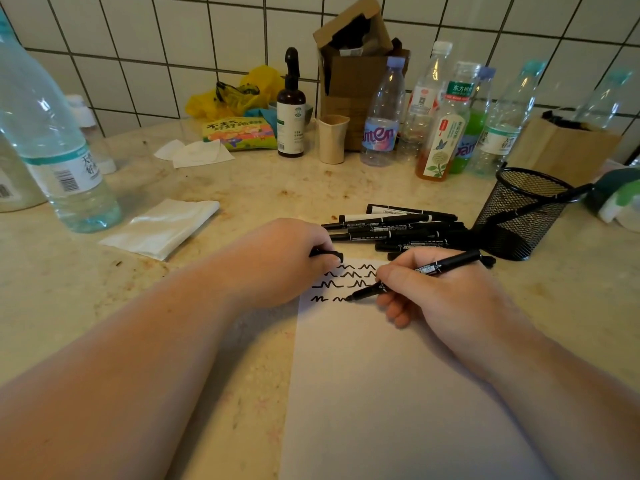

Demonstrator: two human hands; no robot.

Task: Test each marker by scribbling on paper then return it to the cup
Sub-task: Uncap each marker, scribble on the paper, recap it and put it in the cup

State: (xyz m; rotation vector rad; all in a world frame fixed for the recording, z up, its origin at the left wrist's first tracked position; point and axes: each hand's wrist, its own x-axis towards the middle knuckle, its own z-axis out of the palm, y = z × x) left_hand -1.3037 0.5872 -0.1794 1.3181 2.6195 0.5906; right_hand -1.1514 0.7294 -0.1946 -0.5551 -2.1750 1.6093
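A white sheet of paper (381, 393) lies on the counter with several black squiggles (341, 282) near its top. My right hand (446, 292) grips a black marker (446, 266), its tip touching the paper at the lowest row of squiggles. My left hand (280, 261) rests on the paper's top left corner and holds a black marker cap (327, 253) in curled fingers. Several black markers (398, 226) lie in a loose pile behind the paper. A black mesh cup (519, 216) stands tilted at the right with one marker (554, 199) leaning in it.
Plastic bottles (446, 116) line the tiled wall at the back, with a brown spray bottle (291, 109), a beige cup (332, 138) and a cardboard box (356, 64). A large water bottle (59, 150) stands at the left near folded tissue (162, 226).
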